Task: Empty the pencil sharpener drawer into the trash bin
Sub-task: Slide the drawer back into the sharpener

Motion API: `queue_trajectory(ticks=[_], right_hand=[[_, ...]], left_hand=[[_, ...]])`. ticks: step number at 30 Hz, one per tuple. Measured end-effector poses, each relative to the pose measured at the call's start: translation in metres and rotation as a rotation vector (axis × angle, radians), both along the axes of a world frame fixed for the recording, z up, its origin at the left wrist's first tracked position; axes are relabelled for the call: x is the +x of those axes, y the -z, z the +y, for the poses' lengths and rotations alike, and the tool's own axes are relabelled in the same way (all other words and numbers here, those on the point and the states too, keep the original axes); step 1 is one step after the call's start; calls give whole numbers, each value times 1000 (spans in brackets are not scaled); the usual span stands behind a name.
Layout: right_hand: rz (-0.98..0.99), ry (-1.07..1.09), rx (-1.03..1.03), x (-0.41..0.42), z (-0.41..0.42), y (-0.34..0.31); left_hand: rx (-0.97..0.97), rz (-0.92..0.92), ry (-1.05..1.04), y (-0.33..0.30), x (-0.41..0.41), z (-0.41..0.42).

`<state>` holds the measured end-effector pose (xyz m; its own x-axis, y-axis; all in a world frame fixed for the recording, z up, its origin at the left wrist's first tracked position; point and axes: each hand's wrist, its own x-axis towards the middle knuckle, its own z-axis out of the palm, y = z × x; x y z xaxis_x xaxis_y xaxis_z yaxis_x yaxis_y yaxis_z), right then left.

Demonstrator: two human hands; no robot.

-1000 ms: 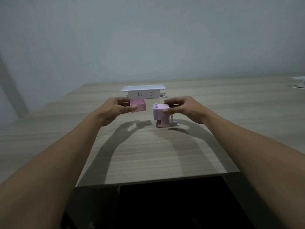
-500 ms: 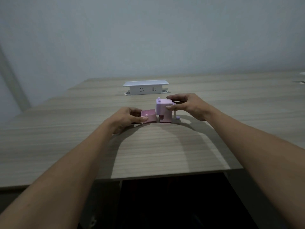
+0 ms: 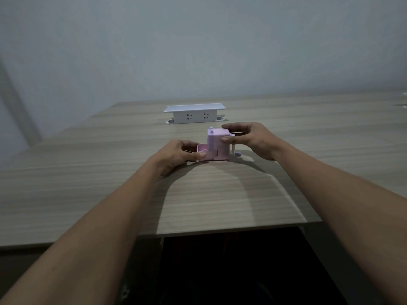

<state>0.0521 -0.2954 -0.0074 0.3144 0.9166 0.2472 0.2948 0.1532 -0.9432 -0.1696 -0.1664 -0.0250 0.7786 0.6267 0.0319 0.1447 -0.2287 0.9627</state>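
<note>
Hands meet over the wooden desk [image 3: 110,177], and we see both of our bare forearms reaching in from the near edge. Our left hand [image 3: 176,154] pinches the pink drawer [image 3: 203,152] between thumb and fingers, closed on its outer end. That drawer sits low on the desk, partly slotted into the base of the pencil sharpener [image 3: 218,144] and sticking out on its left side, so its open top shows. Our right hand [image 3: 253,139] grips the sharpener body near the top, thumb on the near face and fingers curled over the far side, holding it upright on the desk. A small crank handle [image 3: 236,152] hangs down on the sharpener's right side, just below our right palm. We cannot tell whether any shavings lie in the drawer; the inside looks plain pink in this dim light. Farther back on the desk, well apart from the sharpener, stands a white socket box [image 3: 195,114] with two outlets facing us. Beyond it rises a plain grey wall [image 3: 198,45]. Under the desk's near edge lies a dark space we cannot make out
</note>
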Motion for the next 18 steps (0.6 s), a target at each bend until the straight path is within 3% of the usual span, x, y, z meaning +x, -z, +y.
queue_trajectory(ticks=[13, 18], right_hand=[[-63, -21, -9, 2, 1, 2], [-30, -26, -105, 9, -1, 12]], left_hand=[[33, 30, 33, -1, 25, -8], [9, 2, 37, -2, 27, -2]])
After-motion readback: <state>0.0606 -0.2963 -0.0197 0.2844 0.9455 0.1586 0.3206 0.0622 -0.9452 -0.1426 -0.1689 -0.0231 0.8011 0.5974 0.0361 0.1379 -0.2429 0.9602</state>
